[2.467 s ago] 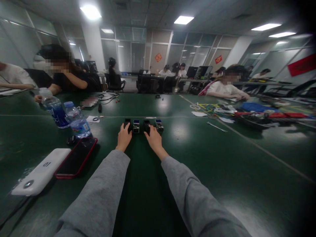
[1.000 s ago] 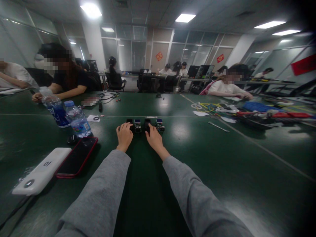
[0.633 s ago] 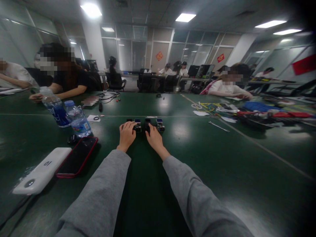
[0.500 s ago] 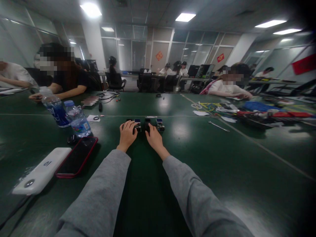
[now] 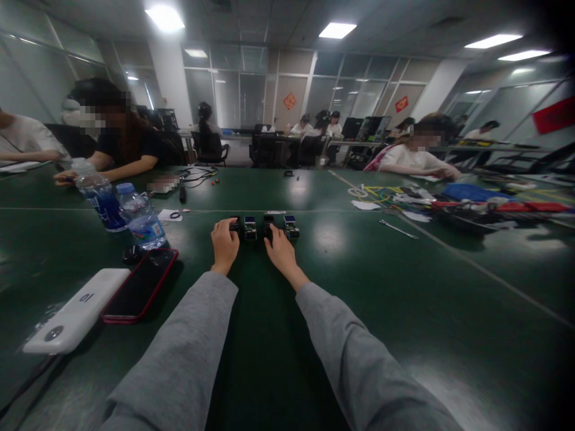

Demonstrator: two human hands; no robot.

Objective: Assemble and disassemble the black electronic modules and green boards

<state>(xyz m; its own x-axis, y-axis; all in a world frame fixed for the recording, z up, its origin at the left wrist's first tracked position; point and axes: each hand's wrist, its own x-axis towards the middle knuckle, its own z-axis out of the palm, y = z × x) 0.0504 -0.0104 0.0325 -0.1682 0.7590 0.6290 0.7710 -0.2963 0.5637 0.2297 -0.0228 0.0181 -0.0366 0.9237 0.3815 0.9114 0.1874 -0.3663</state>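
Four-sided small electronic pieces stand in a row on the green table. My left hand (image 5: 224,242) is closed around the left black block (image 5: 234,224), its fingers curled over the far side. Just right of it stands a small circuit board with a screen (image 5: 250,228), untouched. My right hand (image 5: 281,248) is closed on another black block (image 5: 268,227), with thumb and fingers at its sides. A second circuit board with a screen (image 5: 291,228) sits beside the right fingers. Fingers hide part of both black blocks.
To the left are two water bottles (image 5: 141,218), a red-edged phone (image 5: 141,284) and a white power bank (image 5: 78,311) with a cable. A wrench (image 5: 398,229) lies right, before a pile of cables and tools (image 5: 471,206). People sit around the table.
My left hand has shifted left, off the left circuit board, which now shows fully, and onto the black block beside it. My right hand has stayed in place.
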